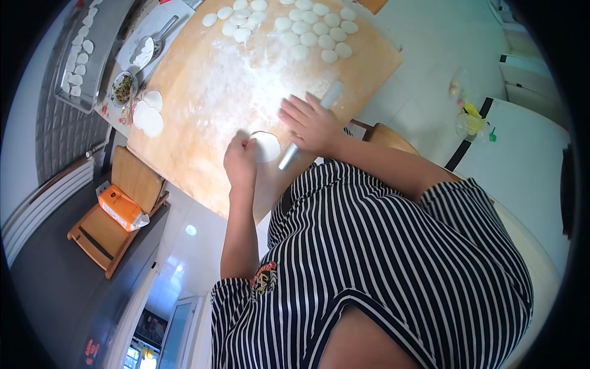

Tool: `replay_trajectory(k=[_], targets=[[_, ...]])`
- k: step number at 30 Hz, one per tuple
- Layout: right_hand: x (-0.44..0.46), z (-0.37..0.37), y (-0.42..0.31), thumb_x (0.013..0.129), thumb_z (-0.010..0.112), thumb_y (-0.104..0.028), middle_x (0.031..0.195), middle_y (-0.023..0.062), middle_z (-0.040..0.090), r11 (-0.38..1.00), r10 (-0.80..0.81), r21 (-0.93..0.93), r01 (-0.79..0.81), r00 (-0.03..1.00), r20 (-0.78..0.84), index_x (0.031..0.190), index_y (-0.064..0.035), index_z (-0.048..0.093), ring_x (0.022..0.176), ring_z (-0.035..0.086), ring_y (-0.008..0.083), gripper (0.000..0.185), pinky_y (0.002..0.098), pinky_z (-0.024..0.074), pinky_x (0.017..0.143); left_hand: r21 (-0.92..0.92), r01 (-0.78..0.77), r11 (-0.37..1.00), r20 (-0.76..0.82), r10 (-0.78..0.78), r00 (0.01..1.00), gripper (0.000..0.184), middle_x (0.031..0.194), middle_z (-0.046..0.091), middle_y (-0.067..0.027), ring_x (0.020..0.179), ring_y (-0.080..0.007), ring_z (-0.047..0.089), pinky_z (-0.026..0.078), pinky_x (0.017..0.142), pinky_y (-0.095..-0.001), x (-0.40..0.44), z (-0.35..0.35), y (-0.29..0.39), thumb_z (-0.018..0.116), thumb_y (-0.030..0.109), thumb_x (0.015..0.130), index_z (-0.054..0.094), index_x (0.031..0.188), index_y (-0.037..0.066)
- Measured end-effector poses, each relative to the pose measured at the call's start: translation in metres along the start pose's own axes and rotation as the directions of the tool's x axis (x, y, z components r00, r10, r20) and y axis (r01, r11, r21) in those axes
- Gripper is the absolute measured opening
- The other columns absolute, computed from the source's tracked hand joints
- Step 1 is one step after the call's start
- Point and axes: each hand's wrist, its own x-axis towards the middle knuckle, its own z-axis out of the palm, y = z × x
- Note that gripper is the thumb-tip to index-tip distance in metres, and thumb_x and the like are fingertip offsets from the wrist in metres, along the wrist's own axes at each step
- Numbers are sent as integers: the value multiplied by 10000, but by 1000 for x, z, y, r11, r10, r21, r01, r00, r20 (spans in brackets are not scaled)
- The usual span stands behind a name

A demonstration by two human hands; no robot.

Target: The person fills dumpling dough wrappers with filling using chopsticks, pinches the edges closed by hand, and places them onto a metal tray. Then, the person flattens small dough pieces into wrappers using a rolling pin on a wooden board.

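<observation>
My left hand [239,161] pinches the left edge of a round, flat dough wrapper [267,147] lying on the floured wooden board [196,141]. The palm of my right hand [312,126] rests on a silver-grey rolling pin [287,158], its fingers stretched out and slightly blurred. The pin lies at a slant just right of the wrapper, apart from it. Part of the pin is hidden under that hand. Toward the far edge of the board sit several flattened dough pieces [300,27]. Rolled wrappers [148,118] overlap at the board's left edge.
Left of the board stand a bowl of chopped filling [124,88] and a dish with white flour [144,52] and a metal-handled utensil. A metal tray [92,58] holds several dumplings. A wooden chair [132,178] carries an orange package [121,208]. At right is a white cabinet-like surface [522,160].
</observation>
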Motion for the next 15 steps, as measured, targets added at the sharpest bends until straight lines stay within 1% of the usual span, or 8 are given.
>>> replay_trajectory(k=[1, 2, 4, 5, 10, 12, 14, 15], targets=[[-8, -3, 3, 891, 628, -353, 1486, 116, 483, 1000, -28, 11, 27, 991, 132, 1416, -84, 520, 1408, 405, 300, 601, 526, 263, 1176, -128, 201, 971, 14, -201, 980, 284, 876, 704, -172, 756, -305, 673, 520, 742, -366, -6, -2, 0, 699, 289, 888, 681, 988, 24], [-8, -2, 5, 891, 628, -353, 1486, 116, 483, 1000, -27, 9, 26, 991, 132, 1416, -84, 520, 1408, 405, 300, 601, 526, 263, 1176, -129, 199, 971, 15, -199, 980, 284, 876, 704, -172, 756, -305, 673, 520, 742, -366, -8, -2, -6, 699, 289, 888, 681, 988, 24], [-5, -3, 6, 903, 623, -351, 1494, 122, 475, 996, -85, -5, 86, 991, 99, 1417, -59, 508, 1416, 396, 302, 602, 521, 261, 1182, -359, 452, 817, 343, -335, 878, 294, 837, 694, -172, 736, -282, 667, 513, 730, -355, -10, -5, -17, 677, 303, 900, 682, 989, 23], [5, 1, 5, 903, 623, -351, 1494, 122, 475, 996, -87, 1, 87, 992, 97, 1417, -59, 508, 1416, 396, 302, 602, 521, 261, 1182, -156, 388, 908, 328, -323, 888, 328, 824, 688, -178, 738, -311, 660, 508, 724, -374, -7, -5, -21, 687, 330, 890, 670, 941, 7], [75, 22, -14, 903, 613, -358, 1494, 105, 482, 1000, 12, -3, -12, 989, -149, 1429, -116, 516, 1416, 397, 296, 587, 531, 256, 1181, 32, 132, 991, 127, -135, 983, 313, 831, 664, -175, 786, -359, 630, 497, 733, -424, -5, -5, 12, 747, 303, 829, 630, 850, 13], [51, 9, -10, 943, 557, -399, 1505, 98, 471, 1000, -19, -27, 16, 993, -116, 1426, -139, 526, 1418, 396, 294, 550, 536, 250, 1183, 11, -96, 995, 18, 96, 995, 246, 861, 646, -189, 811, -371, 611, 491, 758, -434, -4, -1, 9, 767, 211, 802, 624, 870, 23], [15, 4, -3, 959, 528, -402, 1517, 100, 454, 995, -96, 7, 96, 994, 44, 1421, -130, 526, 1424, 389, 298, 536, 533, 241, 1190, -116, 5, 993, 66, 3, 998, 177, 861, 648, -123, 791, -275, 610, 494, 750, -371, -10, 3, -1, 760, 120, 838, 616, 898, 38], [1, 2, 3, 959, 528, -402, 1517, 100, 454, 995, -99, 5, 99, 994, 45, 1421, -130, 526, 1424, 389, 298, 536, 533, 241, 1190, -410, 88, 908, 91, -55, 994, 157, 860, 637, -74, 798, -208, 596, 488, 746, -328, -13, 6, -10, 742, 108, 870, 609, 927, 48]])
